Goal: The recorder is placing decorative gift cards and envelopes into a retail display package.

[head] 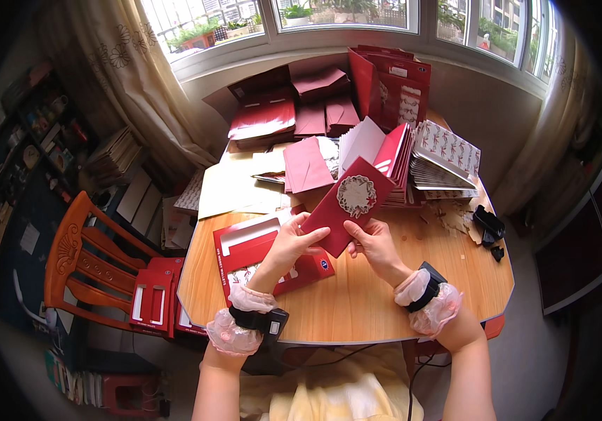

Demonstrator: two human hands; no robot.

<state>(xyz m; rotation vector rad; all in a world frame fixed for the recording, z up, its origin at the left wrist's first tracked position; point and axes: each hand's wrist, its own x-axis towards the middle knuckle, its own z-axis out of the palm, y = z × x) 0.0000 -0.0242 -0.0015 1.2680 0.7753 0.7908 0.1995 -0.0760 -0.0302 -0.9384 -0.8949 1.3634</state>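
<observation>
A red card money wallet with a wreath decoration (356,196) is held tilted above the wooden table (353,310). My left hand (301,239) grips its lower left edge, thumb on the front face. My right hand (372,242) pinches its lower right side. Below my left hand lies a red cardboard package with cut-out windows (258,239). Pink envelopes (308,164) lie just behind the wallet. To their right stand opened red and white cards (393,152) and a fanned stack of patterned cards (445,155).
Stacks of red packages (264,118) and an upright red box (401,87) stand at the back by the window. Cream sheets (227,184) cover the back left. Torn brown scraps and a black plastic object (488,226) lie at the right edge. A wooden chair (69,258) stands left.
</observation>
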